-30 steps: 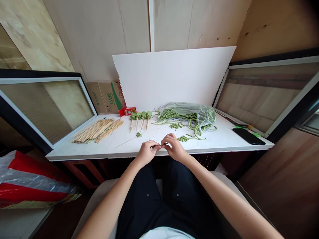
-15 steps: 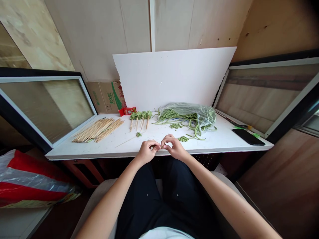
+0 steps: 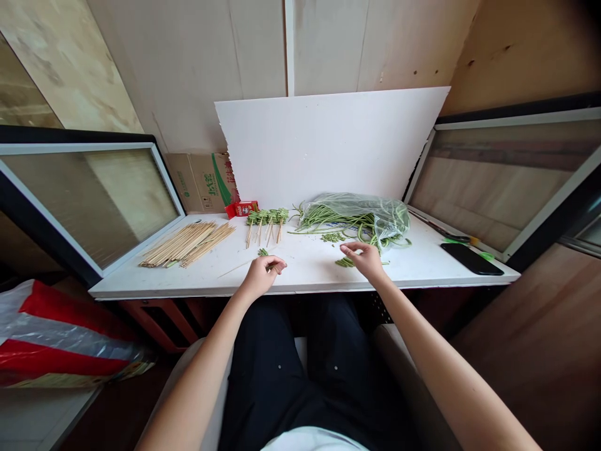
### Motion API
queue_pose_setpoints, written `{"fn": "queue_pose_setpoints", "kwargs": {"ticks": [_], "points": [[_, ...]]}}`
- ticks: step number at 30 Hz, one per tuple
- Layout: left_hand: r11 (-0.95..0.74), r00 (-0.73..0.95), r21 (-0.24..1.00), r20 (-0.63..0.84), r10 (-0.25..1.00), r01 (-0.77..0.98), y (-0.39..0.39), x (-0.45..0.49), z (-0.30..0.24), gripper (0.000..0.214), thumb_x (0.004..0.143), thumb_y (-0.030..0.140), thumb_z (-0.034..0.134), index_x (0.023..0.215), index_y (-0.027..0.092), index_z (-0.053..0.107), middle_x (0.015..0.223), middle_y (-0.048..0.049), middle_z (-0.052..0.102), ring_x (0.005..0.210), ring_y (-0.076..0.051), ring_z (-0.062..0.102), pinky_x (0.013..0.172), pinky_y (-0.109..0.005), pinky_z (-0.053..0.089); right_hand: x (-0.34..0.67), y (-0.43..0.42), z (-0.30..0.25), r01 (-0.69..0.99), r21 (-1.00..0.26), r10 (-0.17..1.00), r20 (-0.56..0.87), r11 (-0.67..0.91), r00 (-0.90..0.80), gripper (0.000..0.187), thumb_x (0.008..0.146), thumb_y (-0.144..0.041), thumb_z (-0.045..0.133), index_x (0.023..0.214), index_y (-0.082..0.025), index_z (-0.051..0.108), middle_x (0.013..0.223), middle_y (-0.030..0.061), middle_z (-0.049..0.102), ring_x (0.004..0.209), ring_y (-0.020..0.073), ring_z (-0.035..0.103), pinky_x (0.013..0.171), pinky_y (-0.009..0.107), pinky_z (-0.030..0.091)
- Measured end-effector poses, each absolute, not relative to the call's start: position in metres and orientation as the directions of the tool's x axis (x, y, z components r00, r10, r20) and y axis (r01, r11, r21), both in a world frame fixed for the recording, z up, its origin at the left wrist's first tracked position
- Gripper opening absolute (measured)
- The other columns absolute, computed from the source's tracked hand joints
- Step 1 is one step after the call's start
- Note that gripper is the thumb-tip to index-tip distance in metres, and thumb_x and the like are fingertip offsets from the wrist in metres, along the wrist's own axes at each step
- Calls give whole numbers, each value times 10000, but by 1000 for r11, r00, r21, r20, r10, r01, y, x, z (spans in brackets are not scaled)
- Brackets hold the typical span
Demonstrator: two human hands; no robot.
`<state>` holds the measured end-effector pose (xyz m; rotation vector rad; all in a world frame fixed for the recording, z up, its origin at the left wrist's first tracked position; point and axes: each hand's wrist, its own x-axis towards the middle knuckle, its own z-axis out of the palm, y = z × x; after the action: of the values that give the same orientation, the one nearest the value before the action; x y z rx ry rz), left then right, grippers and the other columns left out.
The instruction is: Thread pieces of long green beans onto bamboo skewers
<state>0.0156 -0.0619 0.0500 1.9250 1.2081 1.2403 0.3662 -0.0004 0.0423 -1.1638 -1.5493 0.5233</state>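
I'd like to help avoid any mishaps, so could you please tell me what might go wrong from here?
The left hand is right beside a single thin bamboo skewer, so it could knock it askew or possibly get pricked. The right hand is close to a small heap of cut green bean pieces near the front of the white tabletop; a careless brush might scatter some over the edge.

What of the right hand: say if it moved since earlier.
Yes: along the white table, the right hand moved rightward, toward the cut green pieces.
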Motion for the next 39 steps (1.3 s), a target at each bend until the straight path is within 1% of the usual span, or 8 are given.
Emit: {"fn": "queue_pose_setpoints", "kwargs": {"ticks": [4, 7, 11, 17, 22, 25, 31, 39], "points": [[-443, 195, 778, 399, 896, 445, -62, 22, 43, 302, 944, 453, 670, 893, 173, 771, 878, -81, 784, 809, -207, 703, 762, -318, 528, 401, 16, 25, 648, -714, 833, 508, 265, 219, 450, 854, -603, 717, 867, -174, 853, 906, 156, 825, 888, 347, 746, 858, 455, 554], [-436, 192, 793, 392, 900, 425, -61, 24, 38, 330, 948, 479, 662, 888, 171, 762, 860, -79, 774, 790, -206, 696, 748, -318, 520, 411, 21, 16, 726, -658, 825, 512, 198, 239, 429, 887, -561, 685, 910, -172, 866, 918, 171, 826, 948, 377, 737, 905, 483, 542], [-427, 174, 808, 390, 904, 406, -60, 24, 36, 333, 942, 482, 670, 888, 166, 763, 818, -72, 758, 764, -202, 693, 731, -313, 511, 409, 22, 8, 781, -602, 844, 496, 167, 203, 399, 906, -531, 663, 1004, -199, 862, 974, 147, 829, 1046, 380, 706, 938, 491, 530], [-427, 175, 810, 390, 904, 403, -60, 22, 38, 331, 935, 487, 673, 887, 171, 760, 815, -72, 758, 763, -205, 699, 741, -317, 525, 427, 17, 27, 810, -540, 897, 441, 228, 42, 369, 932, -470, 610, 1010, -201, 849, 1027, 126, 827, 996, 327, 713, 911, 427, 530], [-431, 158, 805, 402, 902, 408, -58, 18, 37, 324, 926, 486, 679, 892, 174, 762, 810, -77, 764, 753, -209, 700, 739, -323, 531, 463, 3, 63, 838, -465, 955, 62, 285, -290, 358, 766, -515, 826, 1026, -270, 855, 1079, 76, 821, 959, 291, 723, 800, 349, 541], [-431, 153, 803, 405, 901, 412, -57, 17, 37, 323, 922, 485, 681, 887, 175, 764, 807, -72, 763, 753, -207, 702, 742, -319, 530, 470, 0, 66, 881, -420, 961, -63, 219, -269, 345, 686, -372, 886, 1016, -273, 855, 1056, 67, 817, 926, 279, 725, 773, 330, 541], [-427, 169, 798, 394, 903, 424, -59, 17, 37, 353, 926, 508, 678, 863, 170, 758, 763, -60, 737, 716, -192, 683, 681, -296, 511, 460, 6, 51, 877, -409, 961, -1, 252, -277, 96, 794, -262, 763, 851, -240, 837, 908, 53, 816, 832, 231, 730, 745, 296, 529], [-431, 189, 805, 387, 902, 408, -61, 20, 36, 360, 922, 512, 676, 863, 167, 758, 787, -67, 747, 703, -185, 680, 662, -290, 520, 431, 20, 21, 914, -327, 921, 374, 240, -108, 221, 926, -328, 624, 896, -205, 806, 942, 115, 792, 967, 304, 681, 982, 425, 488]]}}
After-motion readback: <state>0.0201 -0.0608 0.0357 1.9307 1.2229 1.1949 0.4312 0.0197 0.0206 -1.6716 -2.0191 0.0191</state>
